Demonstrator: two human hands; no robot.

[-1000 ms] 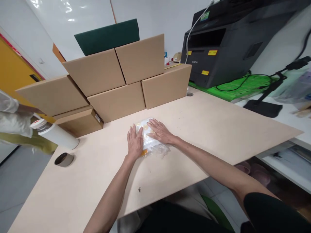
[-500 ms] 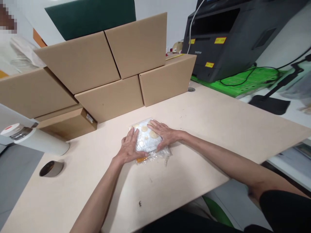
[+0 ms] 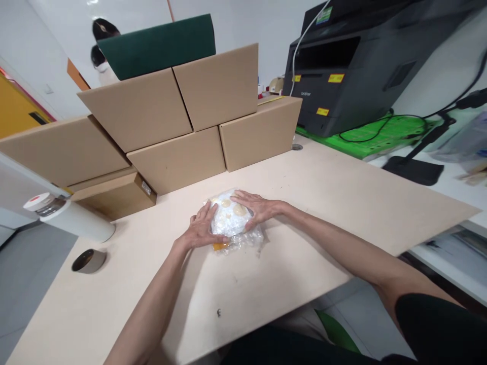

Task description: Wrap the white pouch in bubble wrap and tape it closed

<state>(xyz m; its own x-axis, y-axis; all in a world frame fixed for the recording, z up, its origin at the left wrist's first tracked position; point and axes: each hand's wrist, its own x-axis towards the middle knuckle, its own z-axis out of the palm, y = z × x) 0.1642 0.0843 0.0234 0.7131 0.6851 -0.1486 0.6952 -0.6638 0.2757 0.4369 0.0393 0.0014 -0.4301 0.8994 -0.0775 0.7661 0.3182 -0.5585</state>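
Two hands, left hand (image 3: pixel 200 232) and right hand (image 3: pixel 259 209), cup a bubble-wrapped bundle (image 3: pixel 230 219) mid-worktop (image 3: pixel 323 203), fingers curled against its sides. It looks light, soft, slippery; side holds suit.

Cardboard boxes (image 3: pixel 178 126) are stacked like a wall along the back of the pale wooden table (image 3: pixel 323 203), and a dark green box (image 3: pixel 158 45) tops the pile. Over on the left, a white bottle (image 3: pixel 72 223) lies tipped at the table's edge, with a roll of tape (image 3: pixel 89 260) just in front of it. To the right, a black printer (image 3: pixel 357 66) sits on a bright green mat (image 3: pixel 380 134), a black cable looping across it. Beside that, a black stand (image 3: pixel 414 170).
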